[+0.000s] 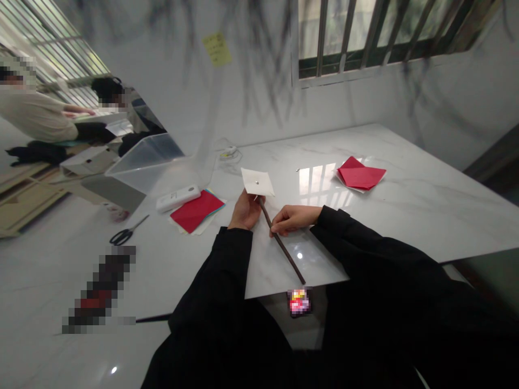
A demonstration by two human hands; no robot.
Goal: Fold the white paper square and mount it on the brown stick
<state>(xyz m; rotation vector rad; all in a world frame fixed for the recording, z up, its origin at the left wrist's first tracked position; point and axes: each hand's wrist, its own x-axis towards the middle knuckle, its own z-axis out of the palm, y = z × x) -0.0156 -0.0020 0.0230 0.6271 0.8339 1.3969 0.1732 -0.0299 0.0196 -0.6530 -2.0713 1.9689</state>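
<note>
My left hand (244, 212) is closed at the top end of a thin dark stick (284, 249), just under a folded white paper square (257, 181) pinned to that end. My right hand (292, 219) pinches the stick a little lower down. The stick slants down to the right and its lower end reaches the table's front edge. Both arms wear black sleeves.
On the white marble table (425, 205) lie a stack of coloured paper with red on top (197, 211), a white oblong device (178, 198), scissors (127, 233), a clear plastic bin (156, 160) and folded red paper (360, 174). Two people sit at far left.
</note>
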